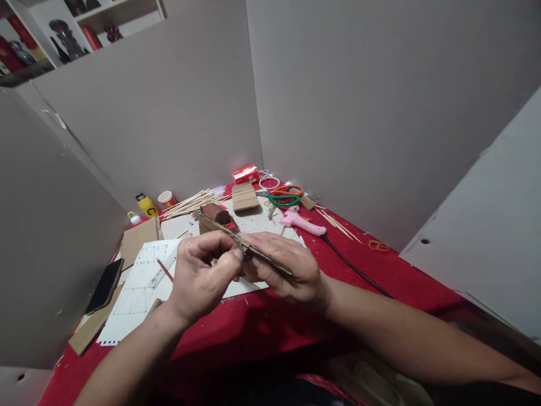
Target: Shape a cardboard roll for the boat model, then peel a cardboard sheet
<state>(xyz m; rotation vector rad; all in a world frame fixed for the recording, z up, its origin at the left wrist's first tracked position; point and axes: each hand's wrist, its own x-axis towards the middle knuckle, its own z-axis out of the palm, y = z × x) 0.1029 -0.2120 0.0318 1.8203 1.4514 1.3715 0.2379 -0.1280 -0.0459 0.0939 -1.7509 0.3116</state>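
Note:
A thin piece of corrugated cardboard (216, 224), seen nearly edge-on, is held tilted above the table. My right hand (293, 264) wraps round its near right part, thumb underneath and fingers over the top. At the middle of its edge, my left hand (207, 270) is closed in a pinch, thumb against bent fingers. Whether anything small sits in that pinch is hidden. Just behind the cardboard are a brown rounded object (216, 212) and part of a red item, both partly covered.
On the red cloth (338, 259) lie drawn sheets (141, 282), a red pencil (164, 269), a phone (105, 286), wooden sticks (192, 202), scissors (287, 197), stacked cardboard (245, 198) and a pink glue gun (302, 221) with a black cord. A paper cup (167, 199) and yellow bottle (146, 205) stand behind.

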